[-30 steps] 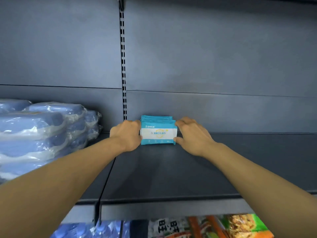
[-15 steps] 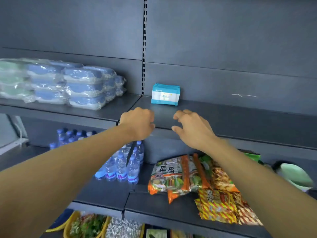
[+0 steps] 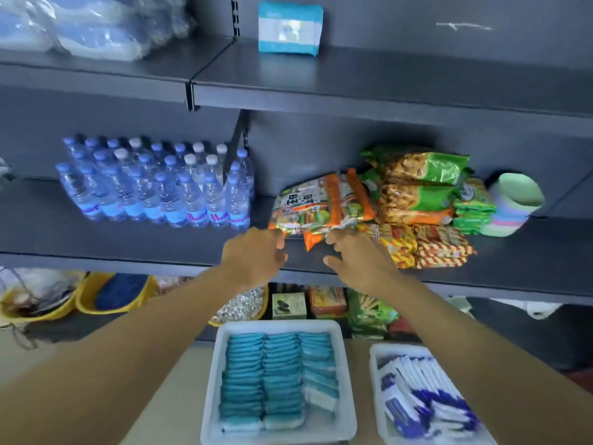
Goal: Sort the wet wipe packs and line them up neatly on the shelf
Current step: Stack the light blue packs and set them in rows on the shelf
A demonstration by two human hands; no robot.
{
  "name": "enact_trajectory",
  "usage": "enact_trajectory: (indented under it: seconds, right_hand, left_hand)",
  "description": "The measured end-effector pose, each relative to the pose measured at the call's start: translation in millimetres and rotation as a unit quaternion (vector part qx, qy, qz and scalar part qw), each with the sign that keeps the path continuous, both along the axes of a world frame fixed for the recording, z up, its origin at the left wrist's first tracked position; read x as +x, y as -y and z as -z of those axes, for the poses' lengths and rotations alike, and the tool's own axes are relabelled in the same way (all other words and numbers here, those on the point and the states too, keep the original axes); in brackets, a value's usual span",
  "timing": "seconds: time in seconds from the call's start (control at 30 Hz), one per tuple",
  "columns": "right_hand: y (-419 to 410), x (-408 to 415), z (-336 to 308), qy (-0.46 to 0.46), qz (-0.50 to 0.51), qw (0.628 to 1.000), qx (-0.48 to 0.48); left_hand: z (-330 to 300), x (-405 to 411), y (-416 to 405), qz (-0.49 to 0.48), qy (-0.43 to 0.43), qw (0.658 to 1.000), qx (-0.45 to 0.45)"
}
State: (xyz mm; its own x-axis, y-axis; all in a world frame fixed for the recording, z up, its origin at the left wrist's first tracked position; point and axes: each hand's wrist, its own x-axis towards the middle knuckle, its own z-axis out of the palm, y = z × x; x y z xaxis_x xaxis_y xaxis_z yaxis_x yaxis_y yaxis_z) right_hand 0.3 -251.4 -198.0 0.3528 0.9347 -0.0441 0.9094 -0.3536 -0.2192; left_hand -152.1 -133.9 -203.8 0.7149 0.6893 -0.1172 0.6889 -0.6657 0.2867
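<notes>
Up on the top shelf (image 3: 385, 88), seen from the head camera, a small stack of teal wet wipe packs (image 3: 289, 28) stands upright near the back wall, just right of the slotted upright rail (image 3: 236, 14). To its left on the same level lie clear-wrapped blue bundles (image 3: 96, 27), blurred. Both arms reach forward in front of the middle shelf (image 3: 128, 232). The left hand (image 3: 256, 256) has its fingers loosely curled with nothing in them. The right hand (image 3: 359, 261) is also empty, fingers bent and thumb spread out toward the left hand; a gap lies between the two. Whether the fingertips touch the snack bags (image 3: 324, 203) behind them cannot be told.

On the middle shelf a block of water bottles (image 3: 154, 184) stands at the left, the snack bags pile in the middle, and a stack of pastel bowls (image 3: 513, 203) lies on its side at the right. Below, a white tray (image 3: 348, 380) holds rows of teal wet wipe packs (image 3: 266, 377) standing on edge, filling it in three columns. Just right of it a second white tray (image 3: 375, 380) holds white-and-blue packs (image 3: 420, 393) leaning over. Yellow tubs (image 3: 86, 303) sit on the lowest level at the left.
</notes>
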Motion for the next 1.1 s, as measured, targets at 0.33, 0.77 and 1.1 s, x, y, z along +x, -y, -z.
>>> enact_trajectory:
  seconds: [0.33,0.77,1.1]
  right_hand:
    - [56.5,-2.6,169.4,-0.074,0.064,0.983,-0.154]
    - [75.2,12.4,407.5,-0.16,0.013,0.953,-0.256]
    - [74.0,7.8,550.4,-0.098,0.039,0.953,-0.282]
  left_hand:
    - [171.0,-20.1,28.7,0.003,-0.083,0.99,-0.114]
    - [389.5,-8.6,95.2,-0.051,-0.147,0.965,-0.212]
    - [496.6,11.2,95.2,-0.005,-0.123,0.98,-0.157]
